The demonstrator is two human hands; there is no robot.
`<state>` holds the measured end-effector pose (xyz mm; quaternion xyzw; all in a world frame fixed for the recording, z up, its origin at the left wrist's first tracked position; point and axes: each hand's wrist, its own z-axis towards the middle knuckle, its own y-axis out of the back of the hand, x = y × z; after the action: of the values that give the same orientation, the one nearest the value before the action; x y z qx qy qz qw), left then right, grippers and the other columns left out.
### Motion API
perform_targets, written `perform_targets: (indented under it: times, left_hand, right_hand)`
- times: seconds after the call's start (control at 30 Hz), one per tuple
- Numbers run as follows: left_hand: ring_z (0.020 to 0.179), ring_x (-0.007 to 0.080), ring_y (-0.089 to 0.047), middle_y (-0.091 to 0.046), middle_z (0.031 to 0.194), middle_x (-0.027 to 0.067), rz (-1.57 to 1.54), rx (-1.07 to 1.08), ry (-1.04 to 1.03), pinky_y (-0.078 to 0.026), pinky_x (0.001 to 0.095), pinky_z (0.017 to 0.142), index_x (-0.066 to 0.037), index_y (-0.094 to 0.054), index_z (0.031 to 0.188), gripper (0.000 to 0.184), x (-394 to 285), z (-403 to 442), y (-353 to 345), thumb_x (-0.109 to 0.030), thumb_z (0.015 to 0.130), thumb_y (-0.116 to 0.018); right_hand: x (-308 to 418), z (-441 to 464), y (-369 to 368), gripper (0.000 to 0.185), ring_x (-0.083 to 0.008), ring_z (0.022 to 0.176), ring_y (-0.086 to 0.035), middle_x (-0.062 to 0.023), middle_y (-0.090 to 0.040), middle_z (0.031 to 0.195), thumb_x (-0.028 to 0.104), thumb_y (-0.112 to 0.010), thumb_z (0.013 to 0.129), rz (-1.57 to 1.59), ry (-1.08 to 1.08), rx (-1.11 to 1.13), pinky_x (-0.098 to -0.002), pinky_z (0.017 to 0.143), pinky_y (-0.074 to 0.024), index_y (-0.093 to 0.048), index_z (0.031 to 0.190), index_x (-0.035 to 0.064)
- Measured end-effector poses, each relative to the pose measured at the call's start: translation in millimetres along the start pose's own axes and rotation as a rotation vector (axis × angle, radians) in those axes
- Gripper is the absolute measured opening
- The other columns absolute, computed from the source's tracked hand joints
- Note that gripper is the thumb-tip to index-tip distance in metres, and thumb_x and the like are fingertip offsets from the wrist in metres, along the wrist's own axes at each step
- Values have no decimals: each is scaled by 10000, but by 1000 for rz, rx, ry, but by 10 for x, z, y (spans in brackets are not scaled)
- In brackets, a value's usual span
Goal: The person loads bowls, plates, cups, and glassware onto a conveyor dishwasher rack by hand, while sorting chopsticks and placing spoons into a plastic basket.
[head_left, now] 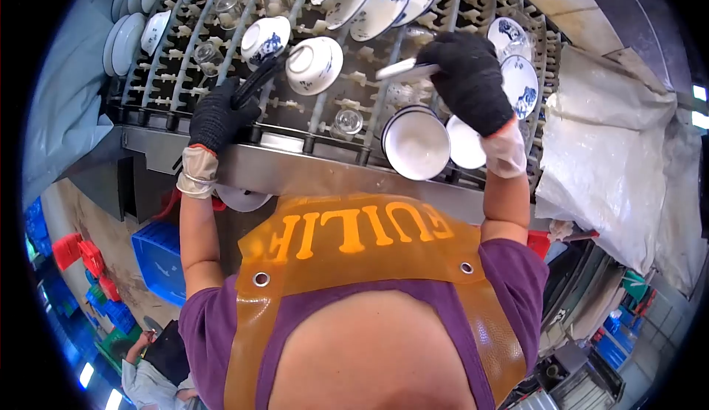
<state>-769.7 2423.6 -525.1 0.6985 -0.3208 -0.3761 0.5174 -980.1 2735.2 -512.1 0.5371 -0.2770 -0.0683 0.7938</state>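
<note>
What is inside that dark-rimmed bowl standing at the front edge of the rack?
Only the smooth white inside of the bowl shows; I see nothing lying in it. Its rim looks doubled, so another may be nested beneath, but whatever lies under it is covered.

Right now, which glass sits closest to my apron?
The glass just left of the blue-rimmed bowl, near the steel ledge; the other glasses sit farther back.

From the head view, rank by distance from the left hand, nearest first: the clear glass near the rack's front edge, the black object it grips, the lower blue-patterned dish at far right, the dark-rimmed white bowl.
From the left hand:
1. Black object: in its grip.
2. Clear glass: to its right.
3. Dark-rimmed white bowl: farther right.
4. Blue-patterned dish: beyond the right hand.
</note>
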Motion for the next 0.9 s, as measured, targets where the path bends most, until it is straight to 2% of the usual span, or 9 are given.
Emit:
perform_targets:
  times: [0.1, 0.13, 0.17, 0.23, 0.33, 0.43, 0.73, 0.83, 0.9]
  left_hand:
    - [762, 222, -614, -631, 876, 152, -164, -41, -8, -480, 334, 708, 8, -474, 1188, 632, -11, -97, 109, -241, 658, -714]
    - [743, 185, -603, -636, 875, 120, -304, -92, 1, -480, 313, 691, -1, -468, 1205, 620, 68, -125, 140, -196, 669, -713]
    - [672, 108, -545, -623, 873, 68, -645, -175, -64, -457, 258, 599, -21, -473, 1216, 564, 227, -121, 76, -118, 702, -685]
    - [473, 15, -375, -598, 922, 30, -868, -158, 271, -297, 183, 410, -53, -518, 1172, 400, 52, -399, 470, -166, 798, -607]
    - [381, 9, -283, -594, 948, 73, -1792, -176, -57, -269, 163, 367, -39, -458, 1212, 348, 548, -697, 388, -219, 914, -446]
    - [385, -1, -294, -576, 940, 88, -2108, -147, -265, -273, 152, 363, -36, -421, 1238, 343, 869, -708, 52, -201, 937, -393]
    - [388, 4, -311, -511, 857, 67, -2338, -169, -452, -296, 155, 366, 0, -418, 1234, 358, 546, -742, -304, -181, 925, -426]
    - [415, 21, -335, -456, 804, 44, -2372, -137, -474, -313, 170, 379, -14, -423, 1238, 355, 565, -784, -341, -175, 922, -432]
    - [443, 35, -356, -406, 746, 24, -2386, -134, -474, -325, 181, 394, -26, -424, 1244, 357, 548, -773, -335, -170, 918, -437]
  right_hand:
    - [-32, 92, -320, 215, -230, 942, -526, -24, -600, 952, 78, -572, 601, 16, 352, -127, -395, 960, -265, -632, 787, 167]
    - [-73, 107, -452, 200, -232, 952, -531, -19, -596, 979, 94, -583, 616, -157, 375, -222, -395, 932, -316, -620, 806, 144]
    - [-113, 55, -542, 201, -247, 938, -537, -36, -594, 975, 101, -608, 617, -123, 272, -294, -390, 888, -359, -613, 816, 127]
    - [-79, -72, -457, 221, -281, 901, -548, -74, -586, 957, 119, -649, 635, 46, 23, -302, -380, 788, -429, -599, 850, 102]
    - [-83, -580, -328, 345, -294, 856, -563, -117, -566, 909, 189, -688, 668, 181, -86, -39, -388, 712, -466, -557, 972, 90]
    - [-93, -947, -674, 417, -290, 891, -564, -117, -571, 968, 183, -688, 656, 116, -249, 216, -389, 731, -466, -538, 1034, 93]
    - [-180, -448, 121, 280, -261, 691, -586, -85, -587, 781, 31, -568, 692, -105, 24, -444, -341, 611, -482, -593, 960, 111]
    - [-556, -371, -241, 280, -261, 723, -565, -82, -578, 832, 53, -574, 697, -325, 187, -379, -349, 597, -477, -593, 968, 120]
    - [-581, -497, -400, 368, -285, 789, -560, -115, -567, 895, 117, -650, 677, -207, -3, -268, -375, 661, -473, -561, 1035, 102]
